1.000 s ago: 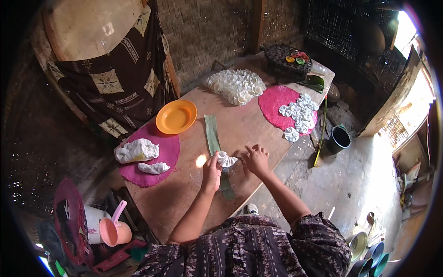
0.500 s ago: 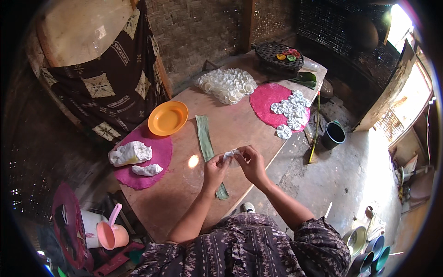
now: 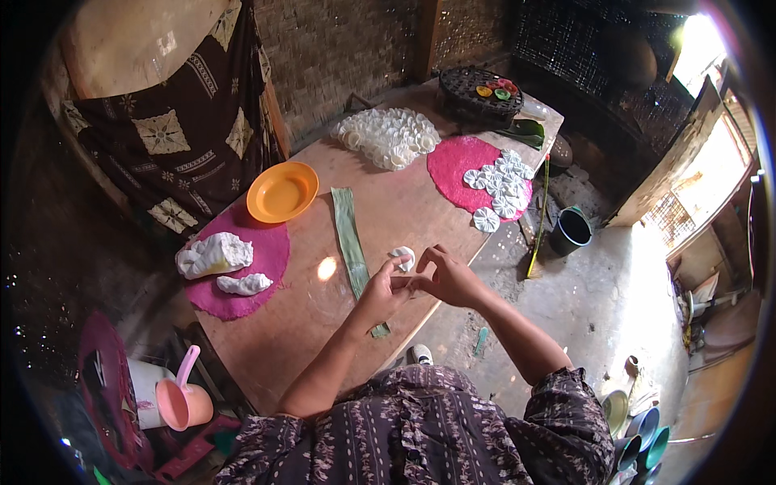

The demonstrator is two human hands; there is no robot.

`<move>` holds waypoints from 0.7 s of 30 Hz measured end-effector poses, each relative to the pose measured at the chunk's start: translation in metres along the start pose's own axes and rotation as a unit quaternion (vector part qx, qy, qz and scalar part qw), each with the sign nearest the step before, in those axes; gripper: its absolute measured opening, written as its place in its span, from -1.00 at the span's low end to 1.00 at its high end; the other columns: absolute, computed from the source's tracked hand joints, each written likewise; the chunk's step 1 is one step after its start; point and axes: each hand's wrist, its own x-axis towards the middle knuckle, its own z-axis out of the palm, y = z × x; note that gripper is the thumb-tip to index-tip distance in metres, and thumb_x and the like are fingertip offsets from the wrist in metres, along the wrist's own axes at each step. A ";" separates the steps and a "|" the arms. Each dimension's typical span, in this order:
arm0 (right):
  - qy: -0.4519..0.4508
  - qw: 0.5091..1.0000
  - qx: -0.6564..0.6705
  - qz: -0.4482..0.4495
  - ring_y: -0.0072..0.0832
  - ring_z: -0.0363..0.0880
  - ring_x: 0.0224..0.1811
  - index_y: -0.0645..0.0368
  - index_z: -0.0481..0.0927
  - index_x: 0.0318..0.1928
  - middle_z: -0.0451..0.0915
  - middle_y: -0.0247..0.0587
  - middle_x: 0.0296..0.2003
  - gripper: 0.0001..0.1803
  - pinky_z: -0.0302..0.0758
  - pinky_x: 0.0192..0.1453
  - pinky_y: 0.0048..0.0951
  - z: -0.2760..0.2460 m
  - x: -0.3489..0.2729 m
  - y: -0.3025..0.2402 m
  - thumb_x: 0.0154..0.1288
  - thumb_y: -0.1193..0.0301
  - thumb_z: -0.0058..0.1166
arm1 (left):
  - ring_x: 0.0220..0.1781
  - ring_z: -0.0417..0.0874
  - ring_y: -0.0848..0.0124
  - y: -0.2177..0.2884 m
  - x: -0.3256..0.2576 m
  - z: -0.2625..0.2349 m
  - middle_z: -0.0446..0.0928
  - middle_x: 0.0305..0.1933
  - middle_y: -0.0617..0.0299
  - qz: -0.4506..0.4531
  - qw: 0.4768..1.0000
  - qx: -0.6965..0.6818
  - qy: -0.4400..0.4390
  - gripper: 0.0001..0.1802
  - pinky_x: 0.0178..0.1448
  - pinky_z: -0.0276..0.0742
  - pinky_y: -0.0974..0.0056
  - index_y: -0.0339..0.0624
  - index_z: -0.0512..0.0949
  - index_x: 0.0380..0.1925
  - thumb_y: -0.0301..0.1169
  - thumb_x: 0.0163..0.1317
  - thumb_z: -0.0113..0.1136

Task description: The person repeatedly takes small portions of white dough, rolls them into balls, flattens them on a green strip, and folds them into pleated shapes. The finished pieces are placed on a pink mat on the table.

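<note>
My left hand (image 3: 382,293) is closed at the fingertips on a small rounded piece of white dough (image 3: 402,257), partly covered by a finger. Close beside it, my right hand (image 3: 451,280) is curled with its thumb and forefinger apart, nothing visible between them. Its thumb comes near or touches my left hand. Both hands are over the table near its right edge. A long green leaf strip (image 3: 349,238) runs under my left hand. On the left, a large lump of white dough (image 3: 215,255) and a smaller one (image 3: 244,284) lie on a magenta mat (image 3: 267,242).
An orange bowl (image 3: 283,192) overlaps the magenta mat. Farther back are a heap of white ruffled cups (image 3: 388,137) and a round pink sheet (image 3: 453,178) bearing several pleated white discs (image 3: 505,182). A black rack (image 3: 469,105) holds small coloured pieces. A dark bucket (image 3: 571,230) stands on the floor.
Both hands were pinching the dough piece together. Now my right fingers have come off it and spread, and more of the piece shows by my left fingers. The whole view has shifted slightly.
</note>
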 end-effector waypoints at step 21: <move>-0.117 0.985 0.036 0.124 -0.25 0.52 0.07 0.02 0.70 -0.03 0.53 -0.22 0.14 -0.63 0.44 0.16 -0.22 0.006 -0.012 0.083 0.17 0.18 0.34 | 0.31 0.46 0.17 -0.042 -0.042 -0.006 0.41 0.31 -0.11 -0.264 0.928 -0.261 -0.016 -0.30 0.34 0.33 0.10 0.15 0.04 0.47 0.05 0.42 -0.07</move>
